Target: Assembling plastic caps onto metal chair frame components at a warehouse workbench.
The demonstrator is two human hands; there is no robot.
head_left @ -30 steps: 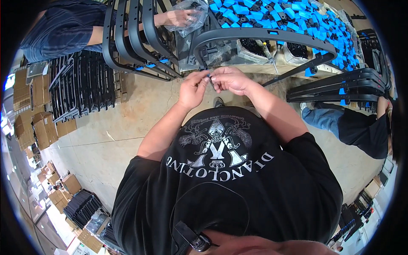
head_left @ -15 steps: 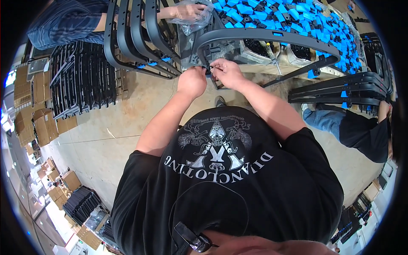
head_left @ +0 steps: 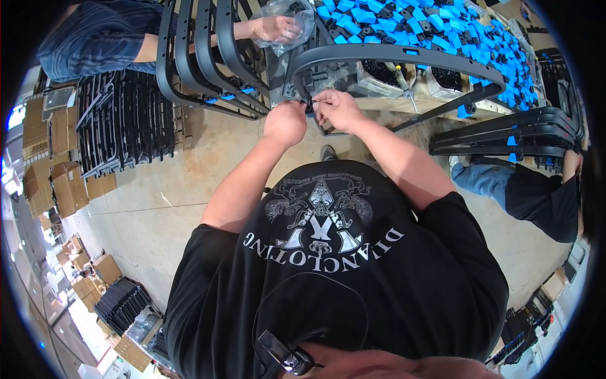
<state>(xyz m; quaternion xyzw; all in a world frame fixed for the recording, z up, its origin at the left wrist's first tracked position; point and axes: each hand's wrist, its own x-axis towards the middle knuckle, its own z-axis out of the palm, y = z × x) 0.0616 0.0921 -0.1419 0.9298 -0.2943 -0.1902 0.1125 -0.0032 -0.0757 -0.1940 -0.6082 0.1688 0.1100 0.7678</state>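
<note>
A dark grey bent metal tube frame (head_left: 391, 52) stands on the bench edge in front of me, its near left end reaching down between my hands. My left hand (head_left: 287, 122) is closed at that end, with thumb and fingers pinching a small black part (head_left: 308, 107). From the other side my right hand (head_left: 339, 110) pinches the same part, its fingertips close to those of the left. The fingertips partly cover the part, so its exact shape and how it sits on the tube are hidden. A blue piece (head_left: 466, 111) sits on the frame's right end.
A big heap of blue and black plastic pieces (head_left: 404, 22) covers the bench. Trays of small black parts (head_left: 377, 74) and a screwdriver (head_left: 409, 95) lie nearer. More frames (head_left: 205, 47) stand left, beside a co-worker's hand (head_left: 278, 29) in a clear plastic bag (head_left: 295, 39). Stacked frames (head_left: 505, 131) lie right.
The co-worker's hand has shifted a little down and left at the plastic bag. My hands stay at the frame's end, with only slight finger movement.
</note>
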